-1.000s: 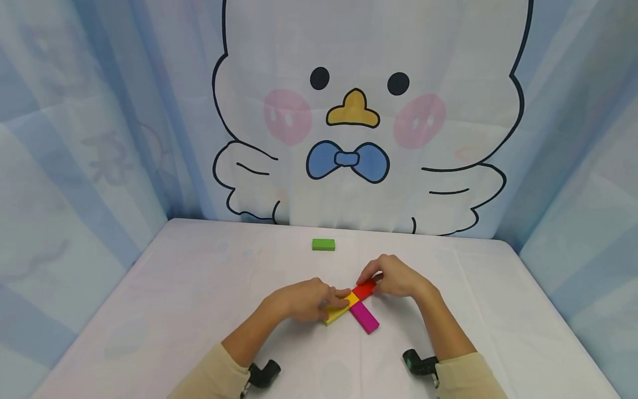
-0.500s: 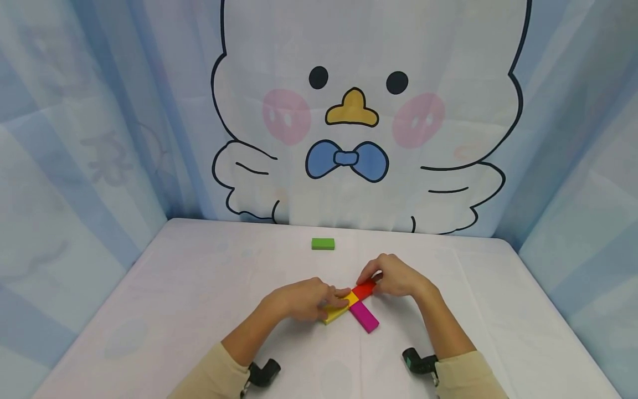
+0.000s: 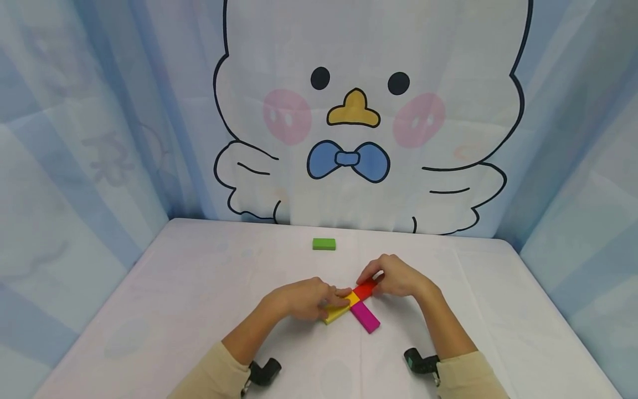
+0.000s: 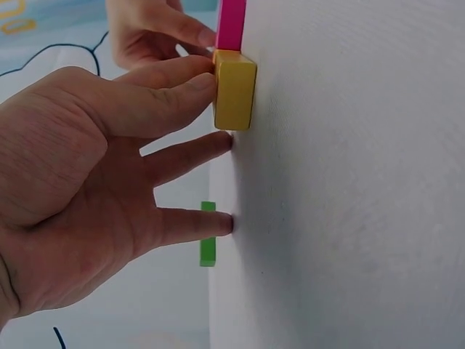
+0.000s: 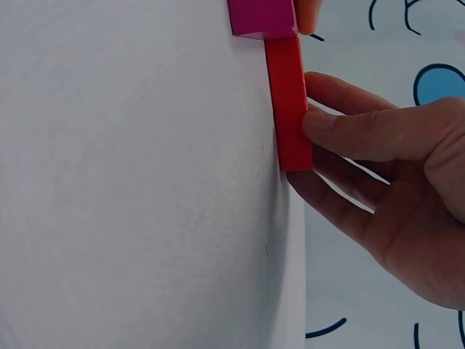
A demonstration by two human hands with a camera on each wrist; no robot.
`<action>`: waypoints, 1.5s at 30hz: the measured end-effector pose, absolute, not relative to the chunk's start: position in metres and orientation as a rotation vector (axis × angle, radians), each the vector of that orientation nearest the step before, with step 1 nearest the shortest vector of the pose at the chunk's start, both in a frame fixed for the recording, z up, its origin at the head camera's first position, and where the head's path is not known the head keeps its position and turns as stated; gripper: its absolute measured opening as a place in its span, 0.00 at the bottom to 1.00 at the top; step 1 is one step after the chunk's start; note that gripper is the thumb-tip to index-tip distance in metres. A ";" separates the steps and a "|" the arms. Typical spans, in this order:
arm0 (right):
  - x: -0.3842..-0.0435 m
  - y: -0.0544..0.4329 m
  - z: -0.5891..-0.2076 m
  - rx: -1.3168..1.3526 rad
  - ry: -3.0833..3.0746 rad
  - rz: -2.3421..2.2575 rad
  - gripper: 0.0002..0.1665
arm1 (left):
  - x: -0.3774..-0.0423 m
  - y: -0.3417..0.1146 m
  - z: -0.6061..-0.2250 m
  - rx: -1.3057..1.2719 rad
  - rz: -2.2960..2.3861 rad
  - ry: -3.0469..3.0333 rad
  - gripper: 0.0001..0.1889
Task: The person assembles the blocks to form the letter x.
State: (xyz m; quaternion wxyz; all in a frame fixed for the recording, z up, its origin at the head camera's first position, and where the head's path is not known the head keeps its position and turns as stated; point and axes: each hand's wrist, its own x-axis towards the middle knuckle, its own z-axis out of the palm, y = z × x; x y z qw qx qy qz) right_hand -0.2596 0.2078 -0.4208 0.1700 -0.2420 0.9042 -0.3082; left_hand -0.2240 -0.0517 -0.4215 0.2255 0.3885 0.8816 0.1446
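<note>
A yellow block (image 3: 336,315), a red block (image 3: 365,289) and a magenta block (image 3: 366,317) lie on the white table, their ends meeting at one spot. Yellow and red run roughly in one line, while magenta points toward the near right. My left hand (image 3: 306,299) pinches the yellow block (image 4: 235,93) with thumb and forefinger and covers much of it from above. Its other fingers stretch down to the tabletop. At the red block's far end, my right hand (image 3: 396,277) holds the red block (image 5: 289,109), thumb on one side and fingers on the other.
Toward the back edge of the table (image 3: 224,266) lies a green block (image 3: 324,244), apart from the others. Behind it hangs a curtain (image 3: 349,205) printed with a cartoon bird. Black wrist cameras (image 3: 265,372) sit by both sleeves.
</note>
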 end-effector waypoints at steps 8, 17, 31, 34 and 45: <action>-0.256 0.208 -0.417 -0.699 2.594 -0.874 0.18 | -0.228 -0.056 -0.421 1.111 0.406 2.419 0.28; -0.243 0.209 -0.406 -0.738 2.694 -0.880 0.15 | -0.232 -0.059 -0.421 1.074 0.478 2.435 0.26; -0.214 0.211 -0.403 -0.801 2.718 -0.860 0.15 | -0.233 -0.064 -0.422 1.049 0.514 2.454 0.24; -0.207 0.209 -0.403 -0.815 2.682 -0.883 0.15 | -0.233 -0.064 -0.421 1.043 0.522 2.454 0.23; -0.191 0.207 -0.399 -0.863 2.645 -0.771 0.23 | -0.235 -0.067 -0.420 1.055 0.522 2.471 0.23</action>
